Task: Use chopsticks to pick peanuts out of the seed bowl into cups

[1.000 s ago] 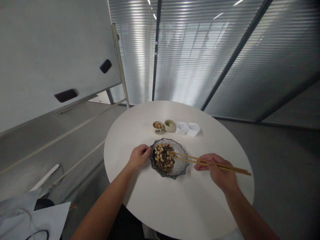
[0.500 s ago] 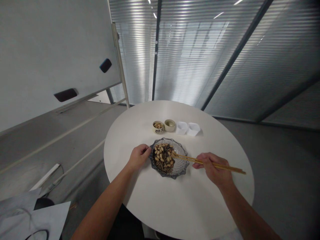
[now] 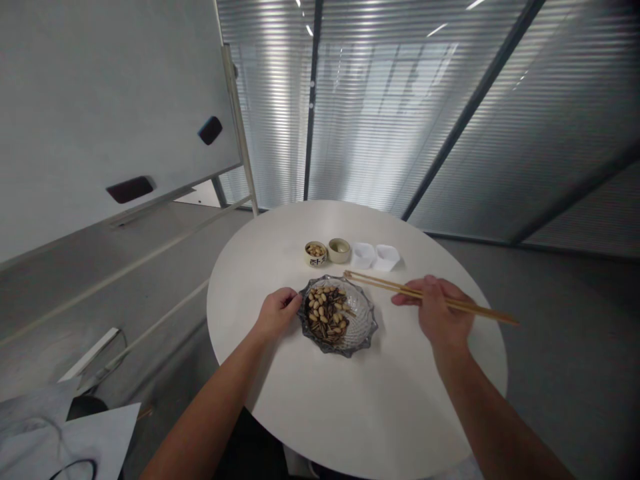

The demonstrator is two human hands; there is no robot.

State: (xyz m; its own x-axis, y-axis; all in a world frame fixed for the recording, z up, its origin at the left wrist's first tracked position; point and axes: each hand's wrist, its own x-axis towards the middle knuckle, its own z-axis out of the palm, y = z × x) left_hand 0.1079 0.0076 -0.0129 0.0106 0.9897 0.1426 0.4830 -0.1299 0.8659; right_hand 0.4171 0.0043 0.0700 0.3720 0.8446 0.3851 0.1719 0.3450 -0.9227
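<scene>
My left hand [image 3: 280, 311] is closed on the left rim of a scalloped glass bowl [image 3: 364, 321]. In the bowl's left part lie pale, pistachio-like nuts [image 3: 318, 308] mixed with dark striped sunflower seeds [image 3: 325, 328]; its right part shows bare glass. My right hand [image 3: 444, 312] grips a pair of wooden chopsticks [image 3: 383, 284], fingers wrapped round them. Their tips are raised over the bowl's far rim, close together. Something small may be between the tips, too small to make out.
Beyond the bowl stand a small cup [image 3: 316, 261] with nuts in it, a greenish cup [image 3: 339, 251] and two white plastic dishes [image 3: 363, 256], side by side on the round white table [image 3: 320, 407]. A whiteboard [image 3: 110, 100] stands at the left, blinds behind.
My right hand has lifted the chopsticks out of the nuts and moved up and right, bringing the tips over the far rim. My left hand stays on the bowl.
</scene>
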